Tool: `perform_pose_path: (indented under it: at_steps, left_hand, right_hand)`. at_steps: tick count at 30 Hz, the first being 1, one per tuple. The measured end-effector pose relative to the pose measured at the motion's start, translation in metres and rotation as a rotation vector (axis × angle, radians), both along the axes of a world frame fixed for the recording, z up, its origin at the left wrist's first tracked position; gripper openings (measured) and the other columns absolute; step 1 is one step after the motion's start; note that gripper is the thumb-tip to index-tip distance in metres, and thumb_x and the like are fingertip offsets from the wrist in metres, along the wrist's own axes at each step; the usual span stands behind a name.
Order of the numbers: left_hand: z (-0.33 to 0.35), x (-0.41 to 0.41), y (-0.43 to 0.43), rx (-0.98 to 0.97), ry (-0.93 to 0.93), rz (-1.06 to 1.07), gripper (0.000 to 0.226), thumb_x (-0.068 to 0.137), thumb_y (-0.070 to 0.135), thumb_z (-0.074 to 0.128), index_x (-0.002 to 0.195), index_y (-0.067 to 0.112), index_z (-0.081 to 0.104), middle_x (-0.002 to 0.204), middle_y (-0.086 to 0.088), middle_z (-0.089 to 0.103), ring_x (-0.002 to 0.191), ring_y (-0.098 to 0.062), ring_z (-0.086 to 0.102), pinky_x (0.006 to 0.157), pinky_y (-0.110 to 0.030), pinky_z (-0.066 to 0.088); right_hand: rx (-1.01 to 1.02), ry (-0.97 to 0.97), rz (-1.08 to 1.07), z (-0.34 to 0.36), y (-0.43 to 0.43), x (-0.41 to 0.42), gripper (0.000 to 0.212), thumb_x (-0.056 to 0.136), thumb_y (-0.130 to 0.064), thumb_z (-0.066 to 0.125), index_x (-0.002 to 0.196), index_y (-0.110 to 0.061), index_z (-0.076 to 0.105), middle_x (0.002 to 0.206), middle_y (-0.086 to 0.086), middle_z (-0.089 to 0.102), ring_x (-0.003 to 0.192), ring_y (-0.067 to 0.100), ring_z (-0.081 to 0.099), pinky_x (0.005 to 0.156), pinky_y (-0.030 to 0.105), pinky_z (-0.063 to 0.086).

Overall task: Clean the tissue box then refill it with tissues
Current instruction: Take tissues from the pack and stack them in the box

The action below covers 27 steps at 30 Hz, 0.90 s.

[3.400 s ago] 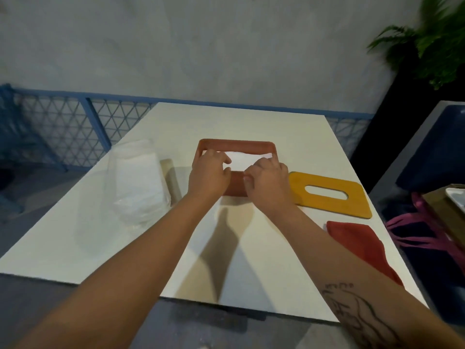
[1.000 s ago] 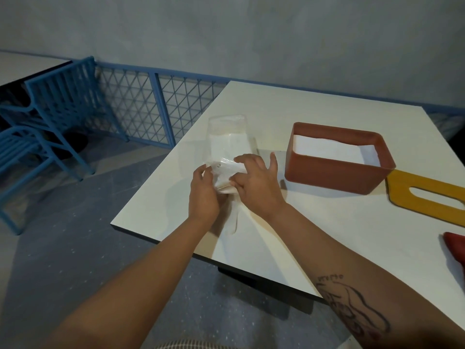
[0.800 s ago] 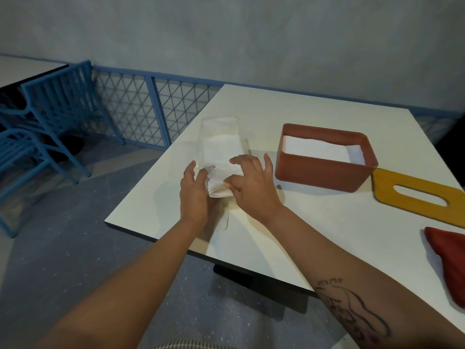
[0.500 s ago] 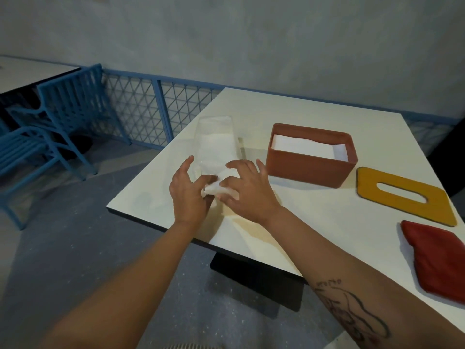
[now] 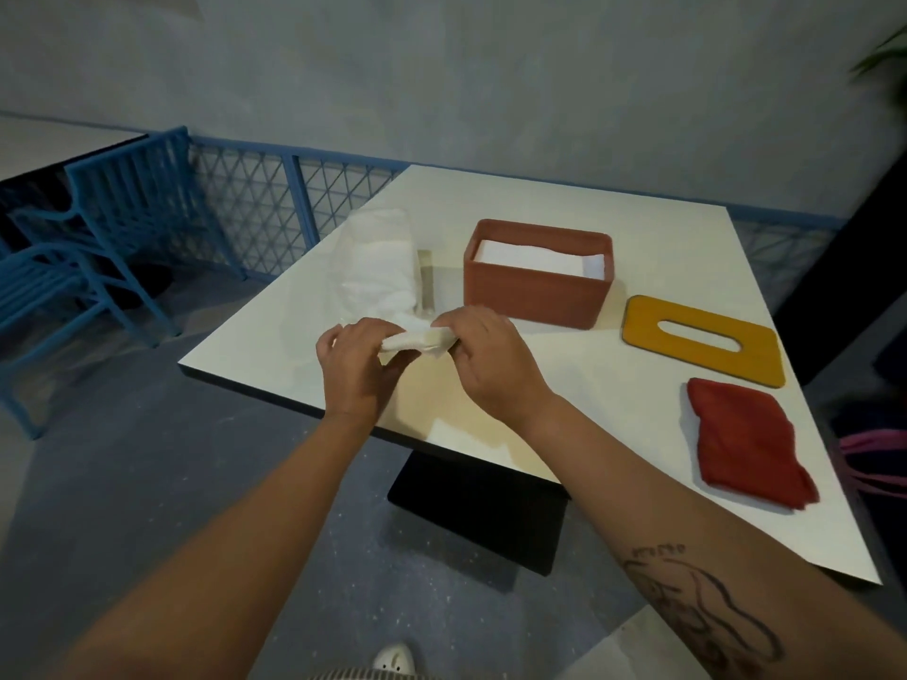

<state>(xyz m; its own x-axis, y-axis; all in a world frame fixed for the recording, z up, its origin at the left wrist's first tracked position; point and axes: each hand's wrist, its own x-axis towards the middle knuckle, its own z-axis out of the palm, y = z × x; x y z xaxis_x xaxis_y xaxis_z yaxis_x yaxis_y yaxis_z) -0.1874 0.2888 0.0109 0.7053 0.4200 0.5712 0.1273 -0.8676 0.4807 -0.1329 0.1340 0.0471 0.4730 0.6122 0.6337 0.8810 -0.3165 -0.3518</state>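
Observation:
A terracotta tissue box [image 5: 535, 289] stands open on the white table [image 5: 613, 400], with white tissues showing inside it. Its yellow slotted lid [image 5: 702, 338] lies flat to the right. A clear plastic pack of white tissues [image 5: 378, 267] lies left of the box. My left hand [image 5: 353, 365] and my right hand [image 5: 491, 360] each grip one end of a small stack of tissues [image 5: 417, 342], held just above the table at the pack's near end.
A folded red cloth [image 5: 746, 441] lies near the table's right edge. Blue chairs [image 5: 98, 238] and a blue lattice fence [image 5: 275, 208] stand to the left. The table's dark base [image 5: 481, 512] is below. A pink strap [image 5: 873, 458] hangs at the far right.
My hands left the box and went to the tissue pack. Since half a second ago they have drawn a small stack of tissues out and raised it off the table.

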Motion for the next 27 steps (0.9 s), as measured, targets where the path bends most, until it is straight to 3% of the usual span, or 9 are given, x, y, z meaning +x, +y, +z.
perform_pose_path:
  at_steps: [5, 7, 10, 13, 16, 20, 23, 27]
  left_hand:
    - [0.009, 0.001, -0.023, -0.077, 0.100, 0.011, 0.025, 0.077, 0.031, 0.073, 0.090, 0.011, 0.068, 0.088, -0.008, 0.069, 0.082, -0.030, 0.061, 0.087, -0.038, 0.039]
    - [0.014, 0.000, -0.033, -0.295, 0.086, -0.029, 0.025, 0.073, 0.030, 0.076, 0.086, 0.012, 0.065, 0.082, -0.007, 0.066, 0.077, -0.027, 0.059, 0.074, -0.036, 0.047]
    - [0.018, 0.004, -0.051, -0.663, 0.076, -0.085, 0.023, 0.070, 0.022, 0.079, 0.077, 0.017, 0.058, 0.076, 0.001, 0.060, 0.071, -0.016, 0.053, 0.061, -0.024, 0.042]
    - [0.020, 0.008, -0.068, -0.880, 0.024, -0.154, 0.027, 0.070, 0.013, 0.079, 0.071, 0.021, 0.053, 0.075, 0.005, 0.056, 0.070, -0.011, 0.050, 0.061, -0.020, 0.041]
    - [0.016, 0.014, -0.082, -1.025, 0.007, -0.216, 0.023, 0.073, 0.011, 0.076, 0.078, 0.021, 0.056, 0.085, 0.003, 0.058, 0.077, -0.014, 0.053, 0.064, -0.024, 0.044]
    - [0.009, 0.022, -0.094, -1.079, 0.033, -0.296, 0.025, 0.074, 0.012, 0.076, 0.089, 0.022, 0.058, 0.098, -0.001, 0.060, 0.089, -0.019, 0.055, 0.075, -0.031, 0.048]
    - [-0.001, 0.024, -0.097, -1.004, 0.127, -0.287, 0.043, 0.072, 0.014, 0.078, 0.107, 0.019, 0.053, 0.110, -0.004, 0.058, 0.098, -0.022, 0.055, 0.084, -0.036, 0.048]
    - [-0.006, 0.024, -0.105, -0.965, 0.162, -0.240, 0.050, 0.075, 0.016, 0.076, 0.117, 0.011, 0.049, 0.111, -0.004, 0.056, 0.102, -0.022, 0.053, 0.089, -0.035, 0.045]
  right_hand:
    - [0.243, 0.210, -0.105, 0.000, -0.052, 0.004, 0.021, 0.087, -0.004, 0.047, 0.104, 0.001, 0.059, 0.097, 0.012, 0.063, 0.089, 0.024, 0.057, 0.077, 0.032, 0.046]
    - [0.307, 0.311, -0.154, -0.004, -0.072, 0.006, 0.019, 0.091, -0.007, 0.048, 0.108, -0.002, 0.056, 0.098, 0.007, 0.061, 0.090, 0.020, 0.056, 0.077, 0.029, 0.045]
    - [0.419, 0.522, -0.193, -0.009, -0.096, 0.005, 0.013, 0.094, -0.005, 0.048, 0.106, -0.010, 0.053, 0.096, 0.000, 0.059, 0.089, 0.015, 0.055, 0.076, 0.027, 0.043]
    - [0.524, 0.704, -0.226, -0.015, -0.113, 0.004, 0.016, 0.096, -0.005, 0.047, 0.104, -0.019, 0.048, 0.097, -0.004, 0.058, 0.092, 0.014, 0.055, 0.081, 0.025, 0.044]
    - [0.542, 0.820, -0.282, -0.025, -0.126, 0.006, 0.013, 0.097, -0.005, 0.043, 0.102, -0.017, 0.046, 0.094, -0.003, 0.056, 0.092, 0.016, 0.054, 0.083, 0.030, 0.044]
    - [0.568, 0.952, -0.344, -0.036, -0.139, 0.009, 0.016, 0.095, -0.004, 0.043, 0.105, -0.016, 0.044, 0.101, 0.003, 0.055, 0.095, 0.018, 0.053, 0.086, 0.032, 0.043]
    - [0.599, 1.040, -0.378, -0.040, -0.143, 0.007, 0.028, 0.090, -0.001, 0.049, 0.110, -0.019, 0.042, 0.107, 0.002, 0.056, 0.100, 0.019, 0.054, 0.086, 0.031, 0.045]
    - [0.540, 1.057, -0.431, -0.042, -0.144, 0.008, 0.032, 0.086, 0.001, 0.050, 0.108, -0.020, 0.041, 0.105, 0.000, 0.056, 0.096, 0.018, 0.054, 0.083, 0.030, 0.046]
